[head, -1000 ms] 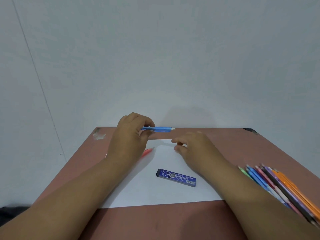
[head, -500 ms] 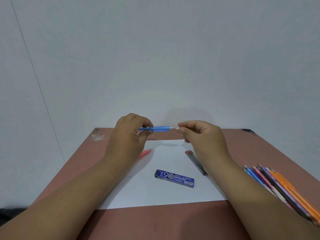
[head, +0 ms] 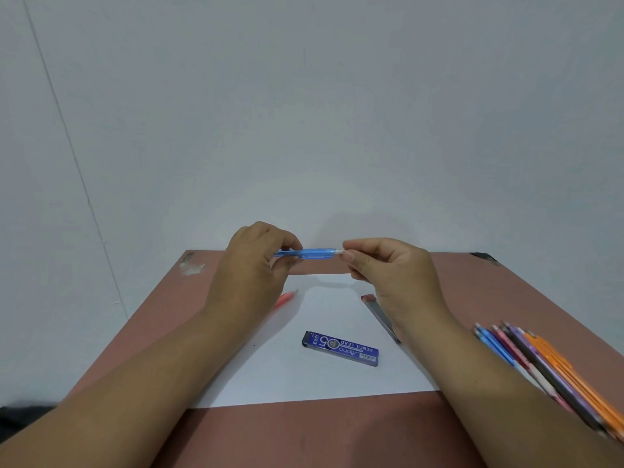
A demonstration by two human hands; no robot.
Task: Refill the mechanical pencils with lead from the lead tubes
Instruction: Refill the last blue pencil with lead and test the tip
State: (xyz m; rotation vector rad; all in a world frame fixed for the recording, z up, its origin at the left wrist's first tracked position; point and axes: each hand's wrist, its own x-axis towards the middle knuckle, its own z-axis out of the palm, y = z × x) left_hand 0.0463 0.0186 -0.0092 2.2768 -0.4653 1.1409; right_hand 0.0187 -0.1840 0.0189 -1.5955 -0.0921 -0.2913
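Both hands are raised above the far part of the tabletop [head: 489,298] in the head view. Left hand [head: 256,265] grips the blue mechanical pencil [head: 310,254] by one end, fingers curled round the barrel, holding it level and crosswise. Right hand [head: 388,268] has thumb and forefinger pinched together at the pencil's pale right-hand tip; whether a lead is held between them is too small to tell. Beneath the hands a white sheet of paper [head: 304,383] lies flat on the reddish-brown tabletop. On the sheet, toward its near edge, a dark blue lead tube [head: 340,348] marked "PENCIL LEAD" lies flat. A second, grey lead tube [head: 378,312] lies angled on the sheet just under the right wrist, partly hidden by it. A red pencil [head: 287,297] shows only its tip from under the left hand, on the sheet's left side. At the right edge of the tabletop a bundle of mechanical pencils [head: 540,366] in blue, pink, black, purple and orange lies side by side, partly covered by the right forearm. A pale scuff mark [head: 192,266] sits at the far left corner of the tabletop.
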